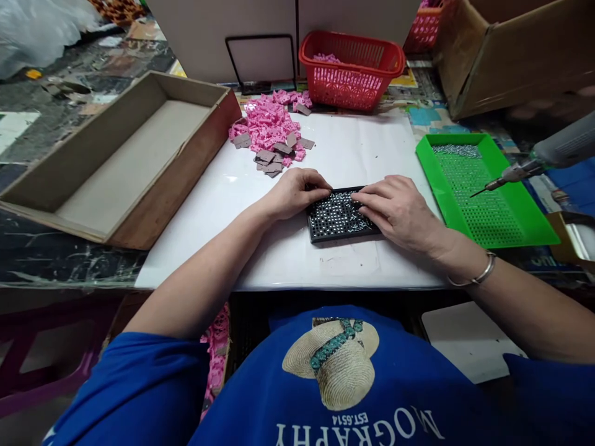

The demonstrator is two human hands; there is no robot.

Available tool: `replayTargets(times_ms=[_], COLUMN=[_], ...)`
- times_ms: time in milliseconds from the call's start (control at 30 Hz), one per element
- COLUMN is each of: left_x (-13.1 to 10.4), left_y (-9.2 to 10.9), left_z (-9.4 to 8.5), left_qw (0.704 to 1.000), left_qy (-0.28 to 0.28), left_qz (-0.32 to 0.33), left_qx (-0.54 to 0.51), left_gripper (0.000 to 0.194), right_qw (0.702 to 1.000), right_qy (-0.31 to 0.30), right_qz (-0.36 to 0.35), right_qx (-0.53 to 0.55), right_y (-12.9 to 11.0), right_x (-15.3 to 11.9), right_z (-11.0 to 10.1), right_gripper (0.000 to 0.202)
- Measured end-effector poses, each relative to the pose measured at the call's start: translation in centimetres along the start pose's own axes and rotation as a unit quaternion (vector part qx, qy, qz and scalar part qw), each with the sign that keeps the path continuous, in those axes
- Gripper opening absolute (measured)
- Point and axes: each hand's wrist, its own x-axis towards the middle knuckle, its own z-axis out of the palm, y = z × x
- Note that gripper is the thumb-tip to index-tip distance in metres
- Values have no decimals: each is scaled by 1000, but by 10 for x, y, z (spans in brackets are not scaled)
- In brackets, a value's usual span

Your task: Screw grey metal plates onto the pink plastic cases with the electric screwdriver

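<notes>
Left grip [297,193]: thumb and forefinger pinching the far left corner of the black tray. Right grip [397,207]: fingers bent over the tray's right end, touching its contents; whether they grasp anything cannot be told.

Black tray [335,236]: rectangular, shallow, perforated grid; lies between both grips on a glossy white sheet [367,145]. Contents: small shiny metal screws [332,212], many standing in holes, others loose toward the right.

Pink parts [269,124]: plastic, irregular, heaped beyond the left grip; flat grey-brown rectangular pieces [267,156] along the heap's near side.

Green tray [439,193]: plastic, perforated floor, right of the sheet; metal screws banked at its far end. Power screwdriver [560,144]: grey, thin bit, above this tray.

Red basket [334,88]: openwork plastic, behind the sheet; pink pieces inside.

Shallow box [179,186]: oblong, brown-sided, pale floor, at left on the worn, dark tabletop [46,263].

Cardboard box [525,65]: brown, open-topped, far right.
</notes>
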Motion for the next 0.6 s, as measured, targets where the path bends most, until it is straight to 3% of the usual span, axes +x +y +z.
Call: replayTargets(times_ms=[133,300,467,600], left_x=[0,0,0,0], left_y=[-1,1,2,0], left_z=[0,0,1,1], left_qw=[1000,1000,1000,1000], left_qy=[5,4,3,2], left_qz=[5,3,2,10], left_qx=[-4,3,7,6], left_gripper=[11,11,11,11], right_qw=[1000,998,1000,998], right_qy=[-10,-14,-4,-21], right_qz=[-6,-62,-22,-59], right_qx=[4,15,14,-11], right_y=[0,-1,-4,-6], right_x=[8,10,5,-3], right_z=[2,1,-1,-1], right_gripper=[28,25,29,34])
